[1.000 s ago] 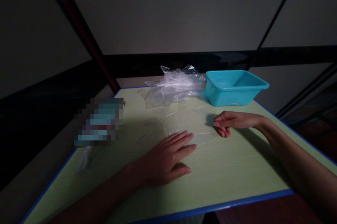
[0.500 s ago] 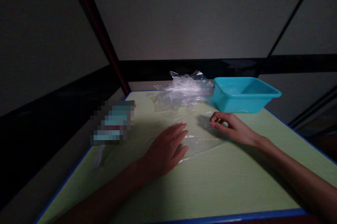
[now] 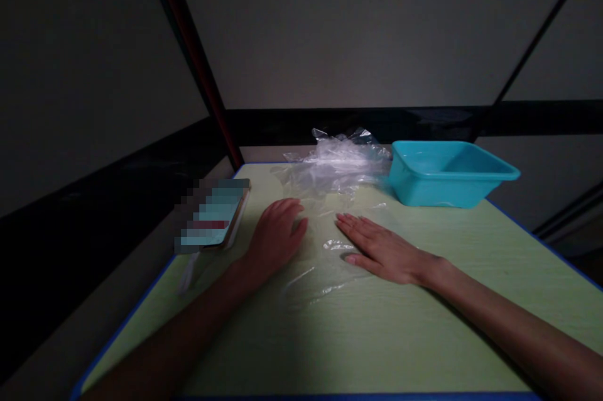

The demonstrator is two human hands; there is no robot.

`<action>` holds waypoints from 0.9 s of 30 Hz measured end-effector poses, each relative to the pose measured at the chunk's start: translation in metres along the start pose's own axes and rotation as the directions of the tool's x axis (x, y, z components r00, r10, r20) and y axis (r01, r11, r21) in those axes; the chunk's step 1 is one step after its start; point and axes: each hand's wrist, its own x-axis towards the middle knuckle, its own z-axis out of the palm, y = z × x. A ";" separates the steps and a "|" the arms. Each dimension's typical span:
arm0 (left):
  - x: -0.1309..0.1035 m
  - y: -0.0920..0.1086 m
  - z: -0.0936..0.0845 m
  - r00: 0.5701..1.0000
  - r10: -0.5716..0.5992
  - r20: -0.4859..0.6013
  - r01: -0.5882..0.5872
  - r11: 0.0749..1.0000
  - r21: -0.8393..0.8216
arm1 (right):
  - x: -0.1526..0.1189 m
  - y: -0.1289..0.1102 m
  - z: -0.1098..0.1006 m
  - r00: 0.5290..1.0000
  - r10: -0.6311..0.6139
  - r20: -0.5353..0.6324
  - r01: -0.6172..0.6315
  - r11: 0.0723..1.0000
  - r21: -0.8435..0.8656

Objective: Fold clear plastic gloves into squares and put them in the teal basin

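A clear plastic bag lies spread on the light green table, its edges showing as shiny creases. My right hand rests flat on the bag, fingers stretched out toward the left. At the bag's left side is my left hand, its fingers loosely curved and thumb apart, with nothing seen in it. Whether the left fingertips touch the plastic I cannot tell. Behind both hands sits a crumpled heap of clear plastic bags.
A turquoise plastic basin stands at the back right of the table. On the left edge lies a flat, partly blurred object like a box or phone, with a whitish strip beside it. Panelled walls close off the back and left.
My right hand has gone from curled fingers to lying flat on the bag. The left hand has shifted left and away from the bag's middle. The view has turned slightly.
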 end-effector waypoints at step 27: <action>0.010 -0.008 0.016 0.975 -0.048 0.216 0.048 0.999 0.005 | -0.012 -0.011 0.000 1.000 0.015 -0.027 -0.014 0.999 0.036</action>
